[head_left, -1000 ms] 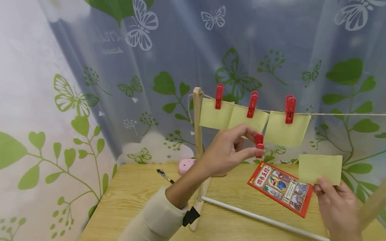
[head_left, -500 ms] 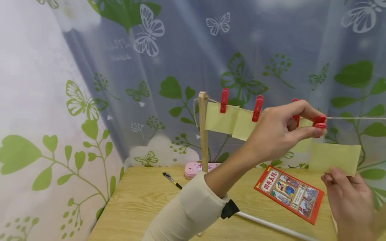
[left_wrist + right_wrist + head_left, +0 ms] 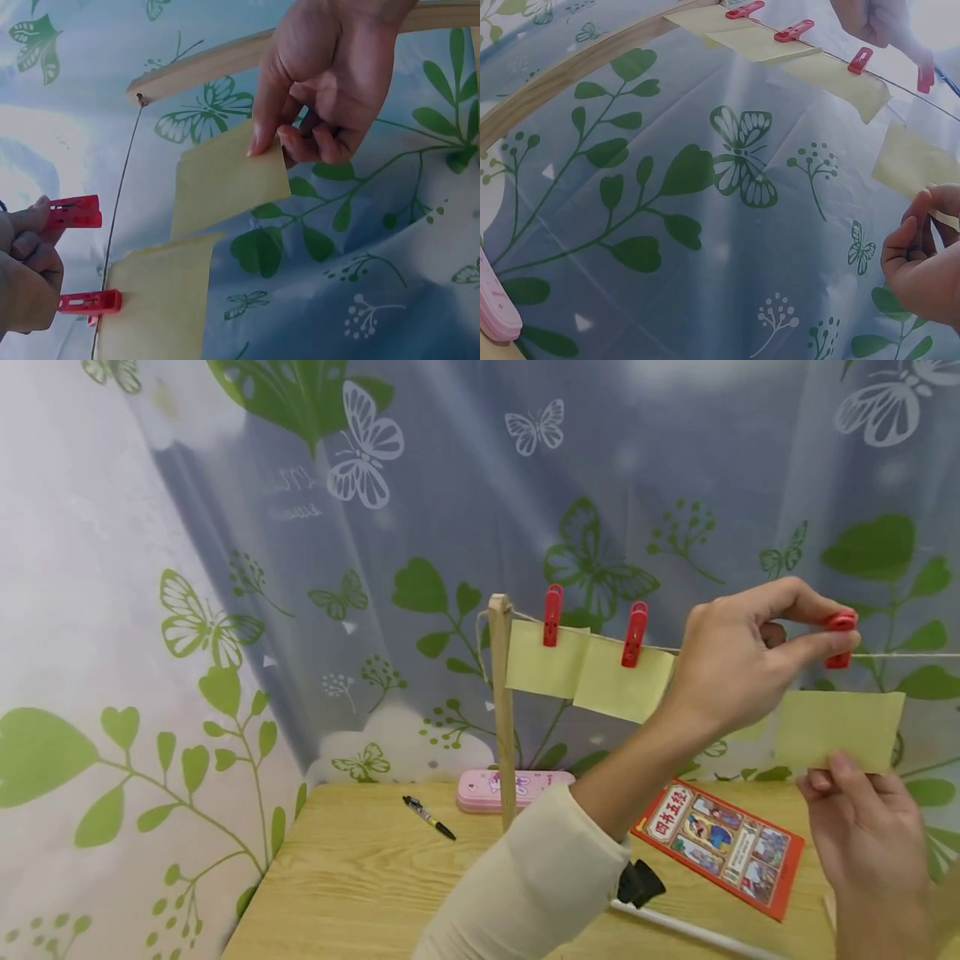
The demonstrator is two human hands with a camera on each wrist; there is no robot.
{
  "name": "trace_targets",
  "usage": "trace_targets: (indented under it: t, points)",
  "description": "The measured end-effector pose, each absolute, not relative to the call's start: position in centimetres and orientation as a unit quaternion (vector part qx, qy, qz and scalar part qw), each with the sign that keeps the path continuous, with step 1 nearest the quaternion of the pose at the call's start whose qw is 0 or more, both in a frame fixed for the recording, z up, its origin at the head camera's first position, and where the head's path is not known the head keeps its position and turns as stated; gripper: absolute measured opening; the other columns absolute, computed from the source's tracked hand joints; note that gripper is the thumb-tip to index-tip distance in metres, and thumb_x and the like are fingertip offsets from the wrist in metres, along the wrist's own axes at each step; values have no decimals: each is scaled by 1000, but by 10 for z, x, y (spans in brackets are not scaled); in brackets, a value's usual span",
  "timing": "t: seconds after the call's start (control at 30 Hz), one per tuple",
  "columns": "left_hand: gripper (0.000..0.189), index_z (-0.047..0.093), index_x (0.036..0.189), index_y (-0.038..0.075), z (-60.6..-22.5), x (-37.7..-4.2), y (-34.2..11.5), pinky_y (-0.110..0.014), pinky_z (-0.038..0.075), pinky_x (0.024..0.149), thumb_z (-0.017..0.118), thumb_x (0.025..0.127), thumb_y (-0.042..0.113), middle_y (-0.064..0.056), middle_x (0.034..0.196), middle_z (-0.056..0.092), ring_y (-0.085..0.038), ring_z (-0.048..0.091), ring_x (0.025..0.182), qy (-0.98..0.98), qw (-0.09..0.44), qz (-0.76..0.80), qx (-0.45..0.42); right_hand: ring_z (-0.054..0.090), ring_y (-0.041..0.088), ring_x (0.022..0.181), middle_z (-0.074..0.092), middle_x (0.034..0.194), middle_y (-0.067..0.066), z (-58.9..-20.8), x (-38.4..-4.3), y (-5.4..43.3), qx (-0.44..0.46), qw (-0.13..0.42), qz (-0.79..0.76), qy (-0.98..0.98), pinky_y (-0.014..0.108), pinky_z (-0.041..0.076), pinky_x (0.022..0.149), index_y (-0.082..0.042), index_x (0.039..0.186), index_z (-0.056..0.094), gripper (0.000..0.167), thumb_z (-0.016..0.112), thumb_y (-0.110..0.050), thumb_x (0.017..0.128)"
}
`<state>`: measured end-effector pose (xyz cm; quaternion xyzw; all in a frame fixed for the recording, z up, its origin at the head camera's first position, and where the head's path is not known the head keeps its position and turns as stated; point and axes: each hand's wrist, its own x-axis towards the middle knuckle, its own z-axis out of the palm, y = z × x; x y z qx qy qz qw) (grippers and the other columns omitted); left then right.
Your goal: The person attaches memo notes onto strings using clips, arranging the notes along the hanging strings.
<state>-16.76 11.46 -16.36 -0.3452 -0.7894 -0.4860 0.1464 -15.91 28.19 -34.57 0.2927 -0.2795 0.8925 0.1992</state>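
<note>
Between thumb and fingertips my left hand (image 3: 738, 656) pinches a red clothespin (image 3: 840, 647), held at the height of the twine line (image 3: 900, 655). Lower down, my right hand (image 3: 870, 835) grips a yellow paper slip (image 3: 838, 727) by its bottom edge. The slip stands upright just below the line, under the clothespin. To the left, yellow papers (image 3: 551, 668) hang from the twine by red clothespins (image 3: 634, 635). My left hand and forearm mostly hide the third hung paper in the head view; it shows in the right wrist view with its clothespin (image 3: 860, 60).
A wooden post (image 3: 501, 710) carries the twine's left end. On the wooden table (image 3: 337, 877) lie a pen (image 3: 429, 818), a pink pencil case (image 3: 480, 793) and a red comic-style book (image 3: 723, 852). A white rod (image 3: 697, 931) runs low across the front. A patterned curtain (image 3: 450, 485) hangs behind.
My left hand has moved right and up with the clothespin, from in front of the hung papers to the line above the slip. My right hand has raised the slip toward the line.
</note>
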Motion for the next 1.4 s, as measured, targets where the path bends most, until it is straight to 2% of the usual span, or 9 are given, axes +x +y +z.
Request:
trace_targets:
  t: [0.23, 0.43, 0.67, 0.73, 0.9, 1.17, 1.27, 1.33, 1.4]
  points:
    - [9, 69, 93, 25, -163, -170, 128, -8, 38, 52, 71, 84, 29, 19, 84, 70, 14, 48, 51, -810, 161, -483, -292, 56, 21, 73, 61, 85, 13, -336, -160, 275, 268, 227, 890, -291, 29, 47, 71, 10, 95, 63, 34, 29, 11, 98]
    - [10, 69, 91, 24, -166, -171, 132, -2, 36, 61, 72, 84, 28, 18, 85, 70, 18, 50, 55, -816, 157, -481, -280, 58, 22, 73, 62, 84, 15, -334, -163, 270, 273, 202, 902, -266, 31, 47, 71, 11, 95, 62, 33, 30, 12, 97]
    - [12, 67, 93, 27, -168, -169, 134, -6, 26, 96, 73, 83, 32, 22, 85, 70, 20, 50, 64, -842, 143, -444, -270, 55, 24, 75, 60, 86, 18, -329, -164, 268, 296, 189, 903, -246, 32, 47, 72, 14, 102, 58, 31, 28, 12, 97]
    - [12, 67, 93, 28, -168, -169, 134, -7, 22, 102, 73, 83, 33, 23, 84, 70, 19, 47, 67, -850, 143, -431, -267, 56, 24, 75, 61, 87, 18, -328, -164, 267, 297, 194, 901, -250, 32, 47, 72, 14, 104, 58, 31, 28, 12, 97]
    - [13, 66, 93, 29, -170, -169, 133, -7, 19, 104, 73, 83, 34, 24, 85, 70, 18, 47, 70, -858, 142, -417, -264, 55, 24, 74, 60, 87, 18, -324, -164, 264, 295, 202, 898, -257, 31, 48, 71, 15, 105, 58, 30, 29, 13, 96]
    - [15, 68, 98, 29, -172, -170, 134, -6, 24, 98, 71, 84, 35, 22, 86, 71, 17, 52, 73, -862, 144, -406, -266, 56, 25, 76, 59, 90, 18, -321, -165, 262, 310, 183, 902, -239, 33, 49, 74, 16, 109, 56, 31, 28, 13, 96]
    - [20, 68, 105, 30, -172, -171, 134, -7, 21, 102, 69, 86, 35, 22, 89, 71, 17, 56, 80, -865, 146, -393, -274, 58, 25, 74, 59, 90, 18, -319, -163, 261, 300, 196, 901, -244, 32, 51, 72, 16, 108, 56, 29, 29, 14, 96]
    - [27, 66, 114, 31, -172, -171, 134, -5, 27, 94, 68, 87, 34, 21, 93, 71, 16, 58, 85, -864, 140, -398, -274, 59, 24, 74, 59, 90, 18, -318, -162, 259, 292, 209, 898, -255, 31, 52, 72, 15, 108, 57, 29, 30, 14, 96]
    - [34, 62, 121, 34, -172, -171, 133, -6, 27, 94, 68, 88, 34, 21, 99, 70, 15, 58, 89, -866, 139, -393, -276, 59, 24, 74, 60, 90, 17, -317, -161, 259, 288, 215, 896, -260, 31, 52, 72, 15, 109, 57, 29, 31, 14, 96]
